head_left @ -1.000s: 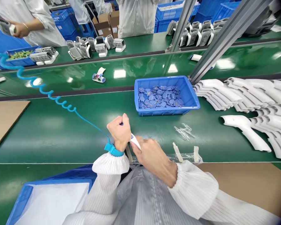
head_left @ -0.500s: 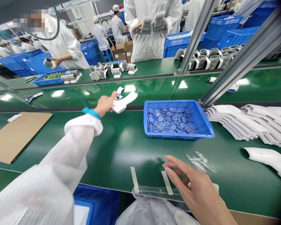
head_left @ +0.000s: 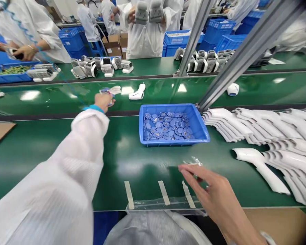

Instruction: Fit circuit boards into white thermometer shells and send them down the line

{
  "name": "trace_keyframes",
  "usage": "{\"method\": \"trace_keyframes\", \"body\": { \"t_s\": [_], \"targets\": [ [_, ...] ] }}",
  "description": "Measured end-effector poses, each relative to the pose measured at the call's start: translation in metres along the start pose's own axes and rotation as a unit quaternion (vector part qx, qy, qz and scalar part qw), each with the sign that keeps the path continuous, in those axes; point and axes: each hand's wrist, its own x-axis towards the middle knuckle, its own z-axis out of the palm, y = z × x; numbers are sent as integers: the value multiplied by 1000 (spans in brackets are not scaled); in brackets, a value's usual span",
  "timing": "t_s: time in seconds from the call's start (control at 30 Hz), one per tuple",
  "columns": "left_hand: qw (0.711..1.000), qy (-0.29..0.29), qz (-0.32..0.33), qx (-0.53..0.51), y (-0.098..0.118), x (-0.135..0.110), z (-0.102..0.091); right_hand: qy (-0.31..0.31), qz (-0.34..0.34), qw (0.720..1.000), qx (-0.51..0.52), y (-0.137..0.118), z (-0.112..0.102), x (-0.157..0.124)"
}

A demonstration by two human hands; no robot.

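Note:
My left hand (head_left: 104,102) is stretched out over the far green belt (head_left: 158,90), and a blue coiled strap runs from its wrist. Just beyond the fingers lies a small blue-and-white packet (head_left: 110,91). A white handheld thermometer body (head_left: 137,92) rests on that belt to the right, apart from my hand. My right hand (head_left: 209,187) hovers over the near green belt (head_left: 122,163), empty with fingers spread. Its fingertips are close to a crumple of transparent plastic film (head_left: 192,162).
A blue tray (head_left: 173,143) of round blue badges stands ahead. Stacked white thermometer shells (head_left: 277,136) fill the right side. Tape strips (head_left: 164,192) hold a transparent strip at the belt's near edge. A metal frame post (head_left: 247,56) crosses the belts. Co-workers (head_left: 148,34) stand beyond, holding white devices.
My left hand has moved from beside my right out to the far belt, and the white thermometer body it carried now lies there, let go. My right hand has moved toward the plastic film.

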Motion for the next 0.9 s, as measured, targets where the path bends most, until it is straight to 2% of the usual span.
{"method": "trace_keyframes", "body": {
  "t_s": [0.1, 0.17, 0.23, 0.27, 0.33, 0.43, 0.57, 0.63, 0.7, 0.8, 0.9],
  "targets": [
    [997, -12, 52, -61, -6, -48, -40, 45, -5, 998, -47, 3, -8, 10],
    [992, -39, 95, -69, -16, -96, -66, 59, -6, 997, -55, 2, -9, 13],
    [989, -74, 128, -29, -30, -152, -79, 51, -26, 998, -40, -7, -7, 15],
    [980, -131, 151, 15, -37, -180, -80, 42, -46, 998, -31, -15, -5, 15],
    [962, -222, 160, 17, -51, -228, -71, 30, -96, 995, -14, -33, 0, 14],
    [946, -280, 162, 24, -68, -272, -46, 9, -147, 989, 6, -56, 11, 10],
    [931, -297, 204, 66, -74, -293, -22, -23, -187, 982, -23, -69, 21, 1],
    [925, -297, 222, 87, -72, -295, -16, -11, -197, 979, -52, -73, 19, -4],
    [928, -292, 213, 86, -71, -295, -10, 12, -193, 979, -70, -74, 10, -6],
    [948, -294, 120, 13, -72, -292, -1, 41, -127, 988, -81, -58, -3, -2],
    [942, -327, 3, -81, -76, -288, 6, 54, -25, 987, -149, -14, -3, 5]
  ]
}}
